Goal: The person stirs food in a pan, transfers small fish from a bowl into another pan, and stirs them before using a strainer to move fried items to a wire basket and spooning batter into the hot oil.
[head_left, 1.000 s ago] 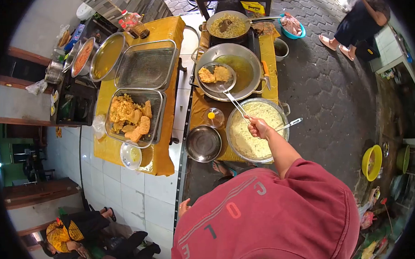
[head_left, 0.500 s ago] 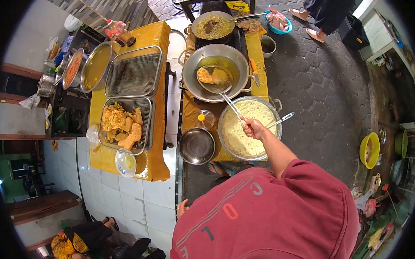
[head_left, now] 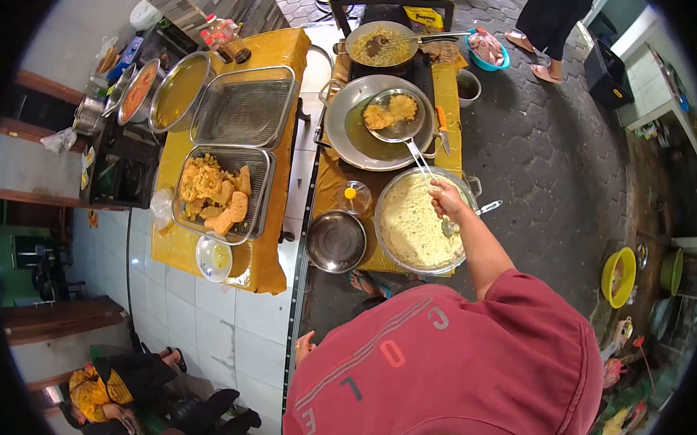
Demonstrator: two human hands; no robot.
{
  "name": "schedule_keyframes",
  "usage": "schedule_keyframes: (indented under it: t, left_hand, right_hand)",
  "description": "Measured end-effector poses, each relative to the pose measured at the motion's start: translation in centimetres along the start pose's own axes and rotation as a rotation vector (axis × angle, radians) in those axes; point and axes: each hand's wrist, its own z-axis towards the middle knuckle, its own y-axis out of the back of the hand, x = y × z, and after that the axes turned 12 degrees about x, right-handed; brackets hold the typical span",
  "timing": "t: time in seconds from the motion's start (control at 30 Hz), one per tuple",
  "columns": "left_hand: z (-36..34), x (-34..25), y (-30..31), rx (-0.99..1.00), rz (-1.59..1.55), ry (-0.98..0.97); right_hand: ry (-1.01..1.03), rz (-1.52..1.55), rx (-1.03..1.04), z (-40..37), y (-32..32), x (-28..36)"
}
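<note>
Over the wide grey metal wok [head_left: 339,126], golden-brown fritters [head_left: 391,113] lie in the round silver mesh skimmer [head_left: 397,133]. Right hand [head_left: 446,201] grips its handle end, fritters beyond the grip. Left hand [head_left: 304,346]: grip cannot be told.

I can see the person's right arm [head_left: 484,250] stretched out in front toward the far side, with the right hand [head_left: 446,201] curled up in a grip, while the left hand [head_left: 304,346] hangs low at the near left, mostly hidden, so I can't tell how its fingers are bent.
</note>
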Motion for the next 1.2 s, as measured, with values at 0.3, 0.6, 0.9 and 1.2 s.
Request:
schedule_keyframes:
  t: [0.3, 0.6, 0.9, 1.2]
  left_hand:
    - [-0.6, -1.7, -0.6, -0.012, -0.024, 0.114]
    - [-0.9, -0.6, -0.6, 0.03, -0.034, 0.103]
    - [0.2, -1.2, -0.4, 0.04, -0.042, 0.1]
    - [1.4, -1.0, -0.6, -0.014, -0.016, -0.03]
  right_hand:
    - [-0.043, -0.279, -0.095, -0.1, 0.3, -0.5]
    - [-0.102, -0.104, 0.087, -1.8, -3.2, -1.7]
    - [-0.114, 0.135, 0.23, -2.5, -4.4, -2.2]
    - [-0.14, 0.232, 0.318, -3.3, -5.5, -1.7]
